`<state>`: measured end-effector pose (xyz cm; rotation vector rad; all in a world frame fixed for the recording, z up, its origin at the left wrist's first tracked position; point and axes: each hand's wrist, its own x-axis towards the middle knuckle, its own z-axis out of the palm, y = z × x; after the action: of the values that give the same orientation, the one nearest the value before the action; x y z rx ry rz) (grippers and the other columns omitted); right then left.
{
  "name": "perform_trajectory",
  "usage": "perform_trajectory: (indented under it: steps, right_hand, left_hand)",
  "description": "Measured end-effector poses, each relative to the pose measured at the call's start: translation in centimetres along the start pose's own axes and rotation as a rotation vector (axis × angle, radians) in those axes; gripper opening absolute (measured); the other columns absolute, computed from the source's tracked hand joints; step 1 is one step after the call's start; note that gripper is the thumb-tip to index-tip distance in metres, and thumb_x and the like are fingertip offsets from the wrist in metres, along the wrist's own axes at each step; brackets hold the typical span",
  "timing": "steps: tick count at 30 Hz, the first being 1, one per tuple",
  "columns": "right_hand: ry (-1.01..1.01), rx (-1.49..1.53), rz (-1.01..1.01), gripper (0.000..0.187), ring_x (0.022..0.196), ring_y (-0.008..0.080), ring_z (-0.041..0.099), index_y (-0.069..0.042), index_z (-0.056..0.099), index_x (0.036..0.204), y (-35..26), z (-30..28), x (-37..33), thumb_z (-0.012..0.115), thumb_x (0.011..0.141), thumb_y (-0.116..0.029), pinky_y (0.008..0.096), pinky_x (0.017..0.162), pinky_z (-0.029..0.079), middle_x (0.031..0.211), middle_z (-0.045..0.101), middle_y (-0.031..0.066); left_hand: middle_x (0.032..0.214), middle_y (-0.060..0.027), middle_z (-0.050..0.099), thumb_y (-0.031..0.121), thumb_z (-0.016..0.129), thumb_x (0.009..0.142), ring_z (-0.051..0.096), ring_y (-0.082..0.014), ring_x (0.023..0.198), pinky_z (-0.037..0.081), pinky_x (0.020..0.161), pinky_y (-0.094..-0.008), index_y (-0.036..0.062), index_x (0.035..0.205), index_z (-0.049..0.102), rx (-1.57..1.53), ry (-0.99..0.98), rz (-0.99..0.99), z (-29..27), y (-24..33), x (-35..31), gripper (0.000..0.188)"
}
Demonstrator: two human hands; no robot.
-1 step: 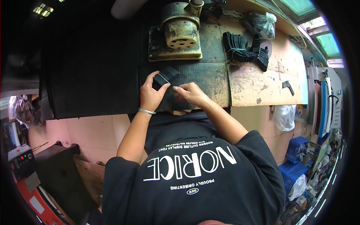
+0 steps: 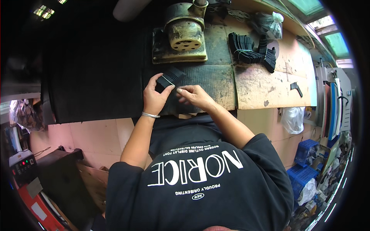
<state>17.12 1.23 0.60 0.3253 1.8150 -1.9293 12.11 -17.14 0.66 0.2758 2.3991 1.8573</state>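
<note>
My left hand (image 2: 155, 93) is closed around a bundle of flat black strips (image 2: 171, 77), its thumb and fingers pressing the near end. A thin pale band (image 2: 168, 81) runs across the bundle, which lies tilted just above the cardboard. Close by on the right, my right hand (image 2: 195, 96) is closed in a pinch, its thumb near the bundle's near edge. Whatever it pinches, if anything, is too small to make out. Farther right lies a banded row of similar black pieces (image 2: 246, 49), and one black angled piece (image 2: 296, 89) sits alone near the table's front edge.
Stained cardboard (image 2: 266, 90) covers the right of the table. Beyond my hands stands a dirty cream machine head (image 2: 185, 36) on a block. A tied plastic bag (image 2: 271, 25) lies at the back right. Blue crates (image 2: 302, 177) stand at the lower right, a control box (image 2: 23, 165) at the lower left.
My right hand has shifted very slightly left, toward the bundle, and its fingers look less blurred. The left hand keeps its hold on the bundle.
</note>
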Motion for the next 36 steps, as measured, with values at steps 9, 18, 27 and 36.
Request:
perform_trajectory:
  steps: [9, 18, 27, 36]
  right_hand:
    - [0.012, 0.507, -0.268, 0.052, 0.1, 0.0102, 0.057, 0.006, 0.052, 0.133, -1.3, 2.7, 1.3, 0.061, 0.096, -0.03, 0.0241, 0.085, 0.048, 0.11, 0.065, 0.0059]
    - [0.184, 0.353, -0.244, 0.039, 0.075, 0.0054, 0.048, 0.001, 0.063, 0.113, 0.1, 2.8, 1.3, 0.061, 0.096, -0.033, 0.0208, 0.067, 0.041, 0.088, 0.058, -0.0028]
    - [0.071, 0.356, -0.231, 0.026, 0.076, 0.0036, 0.049, -0.004, 0.063, 0.096, -0.3, 3.8, 1.4, 0.06, 0.098, -0.03, 0.0209, 0.069, 0.041, 0.083, 0.057, -0.0051]
    - [0.026, 0.541, -0.239, 0.027, 0.089, 0.0091, 0.058, -0.002, 0.064, 0.105, -0.8, 4.2, 1.7, 0.055, 0.1, -0.027, 0.0257, 0.084, 0.046, 0.097, 0.065, 0.0011]
  left_hand:
    - [0.111, -0.008, 0.064, 0.001, 0.069, 0.087, 0.061, -0.0135, 0.103, 0.048, 0.094, -0.0256, -0.0031, 0.125, 0.053, -0.869, -0.003, -0.292, 0.8, 3.0, -0.6, 0.042]
    - [0.107, -0.0058, 0.063, 0.003, 0.072, 0.084, 0.06, -0.0126, 0.1, 0.049, 0.09, -0.0256, -0.0021, 0.124, 0.054, -0.703, 0.13, -0.286, 2.7, 2.6, -1.8, 0.044]
    - [0.104, -0.0028, 0.062, 0.001, 0.07, 0.085, 0.059, -0.0096, 0.095, 0.049, 0.085, -0.0231, -0.0004, 0.115, 0.057, -0.694, 0.126, -0.26, 1.4, 0.8, -3.6, 0.033]
    - [0.112, -0.0072, 0.064, 0.001, 0.073, 0.082, 0.06, -0.0122, 0.103, 0.049, 0.09, -0.0271, -0.0035, 0.122, 0.053, -0.439, 0.224, -0.002, -1.3, 0.1, -3.2, 0.045]
